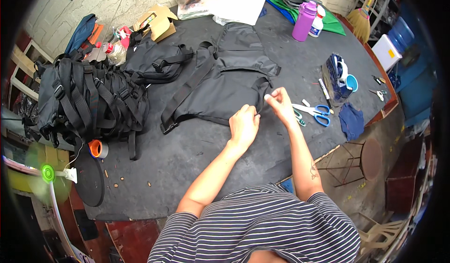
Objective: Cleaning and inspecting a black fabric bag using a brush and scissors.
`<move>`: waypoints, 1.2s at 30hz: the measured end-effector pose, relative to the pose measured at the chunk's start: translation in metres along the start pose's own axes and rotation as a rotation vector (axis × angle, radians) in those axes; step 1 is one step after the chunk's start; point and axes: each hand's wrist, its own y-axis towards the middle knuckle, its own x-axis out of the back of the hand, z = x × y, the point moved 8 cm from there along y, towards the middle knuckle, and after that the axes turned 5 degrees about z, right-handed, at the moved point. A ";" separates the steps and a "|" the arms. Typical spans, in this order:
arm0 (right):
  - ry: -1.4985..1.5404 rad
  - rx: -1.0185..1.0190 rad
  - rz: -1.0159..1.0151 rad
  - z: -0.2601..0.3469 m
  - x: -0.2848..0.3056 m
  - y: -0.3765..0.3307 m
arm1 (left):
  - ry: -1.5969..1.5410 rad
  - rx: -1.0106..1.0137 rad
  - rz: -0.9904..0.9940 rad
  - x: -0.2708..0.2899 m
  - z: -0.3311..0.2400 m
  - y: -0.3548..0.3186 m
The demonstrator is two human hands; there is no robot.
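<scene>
Left hand is resting, fingers curled, at the near edge of a black bag lying on the dark table; right hand is pointing bunched fingers at its side. Whether either is gripping anything is unclear. A white bottle is bearing a printed label.

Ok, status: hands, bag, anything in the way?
Left hand curled at right edge of black bag; right hand pinched nearby, hold unclear. Bag laid flat. Blue-handled scissors beside that hand, off bag.
</scene>
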 end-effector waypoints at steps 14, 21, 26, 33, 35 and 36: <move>1.361 0.046 0.405 -0.008 -0.023 0.006 | -1.448 0.661 0.967 -0.053 0.025 -0.012; 0.125 0.117 -0.301 -0.027 0.021 0.008 | -1.291 0.543 0.303 -0.044 0.059 0.001; -0.131 0.120 -0.245 0.000 0.012 -0.006 | -1.182 0.503 0.164 -0.038 0.062 0.003; -0.378 0.090 -0.226 0.021 0.006 -0.015 | -1.114 0.449 0.112 -0.037 0.065 0.003; -0.366 0.046 -0.247 0.003 0.013 -0.008 | -1.114 0.467 0.091 -0.038 0.066 0.001; -0.366 0.047 -0.249 -0.003 0.015 -0.004 | -1.114 0.464 0.092 -0.038 0.065 0.002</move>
